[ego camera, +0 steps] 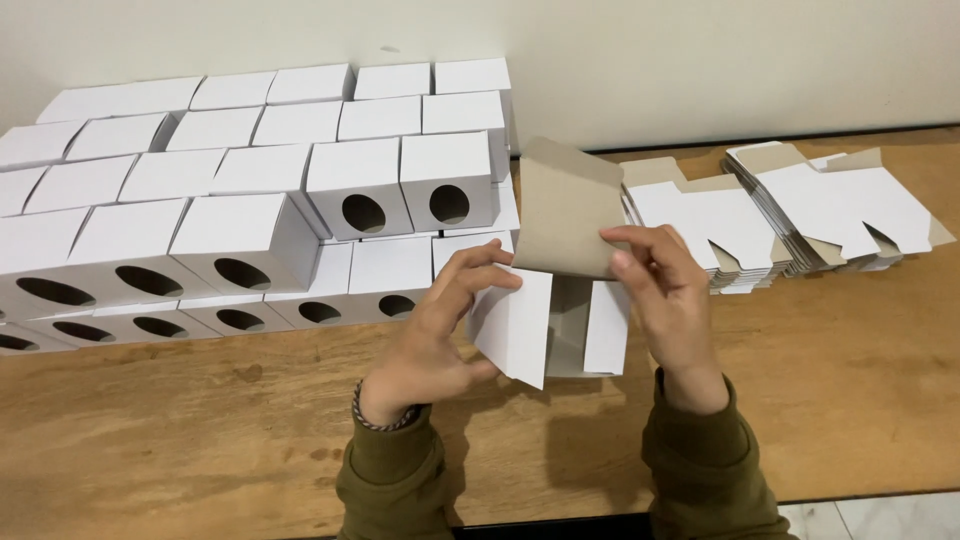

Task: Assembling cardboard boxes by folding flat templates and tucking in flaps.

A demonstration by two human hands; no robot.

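Observation:
My left hand (440, 325) and my right hand (665, 295) both hold a half-folded white cardboard box (545, 325) just above the wooden table (200, 440). Its brown inner flap (565, 205) stands up open behind my fingers. My left fingers grip the box's left wall and top corner. With thumb and fingers, my right hand pinches the lower edge of the brown flap at the box's right side. Both wrists wear olive green sleeves, and a braided band circles my left wrist.
Several finished white boxes with oval holes (360, 190) are stacked in rows at the left and back, against a pale wall. Two piles of flat unfolded box blanks (700, 225) (840, 210) lie on the table to the right.

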